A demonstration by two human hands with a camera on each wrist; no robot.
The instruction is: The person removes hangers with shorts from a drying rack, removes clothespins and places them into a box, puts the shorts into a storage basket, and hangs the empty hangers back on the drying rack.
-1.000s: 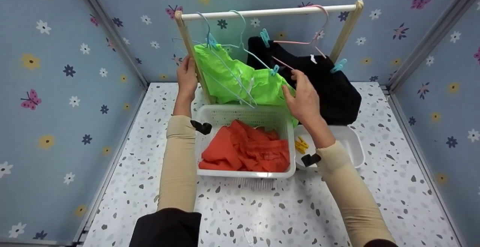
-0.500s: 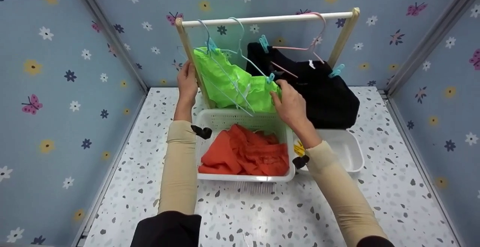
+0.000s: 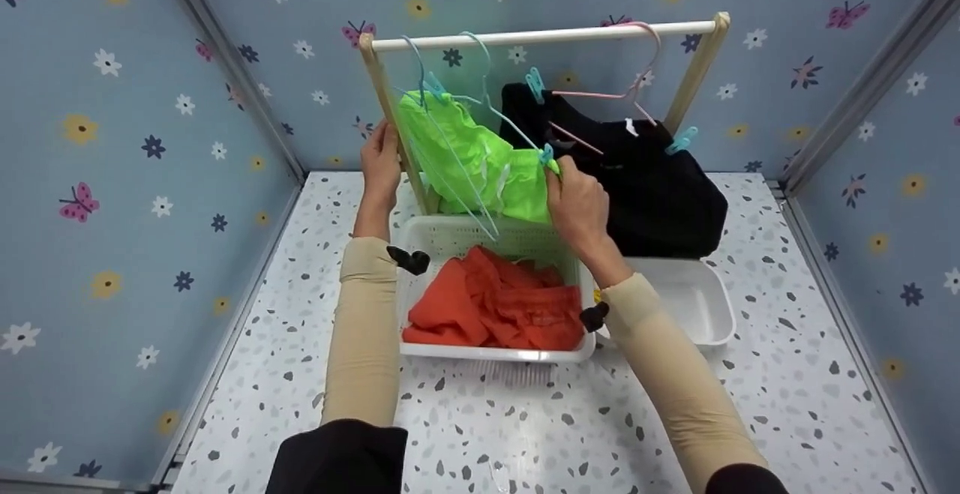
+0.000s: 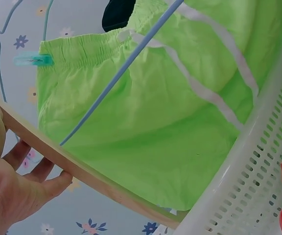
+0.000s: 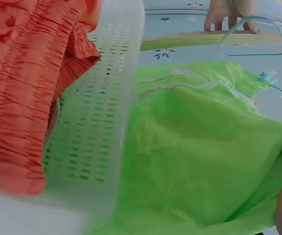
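Observation:
My right hand [image 3: 579, 202] pinches the waistband corner of bright green shorts [image 3: 469, 160], right beside a blue clothespin [image 3: 546, 155]. These shorts hang from a light blue hanger, with another blue clothespin [image 3: 433, 89] at their far left corner. White drawstrings dangle at the front of the shorts [image 4: 131, 112] in the left wrist view. On the left side, my left hand [image 3: 381, 160] holds the wooden post [image 4: 97, 178] of the drying rack, fingers behind it. A second blue hanger with nothing on it hangs in front of the shorts.
Below the shorts stands a white perforated basket [image 3: 487, 353] with orange shorts [image 3: 487, 299] inside. Black clothing [image 3: 660, 202] hangs at right from a pink hanger [image 3: 589, 94]. A white tray [image 3: 720, 314] with yellow clothespins, mostly covered by my forearm, sits beside the basket.
My right hand has moved left from in front of the black clothing to the green shorts' waistband corner and taken hold of it. My left hand stays on the post.

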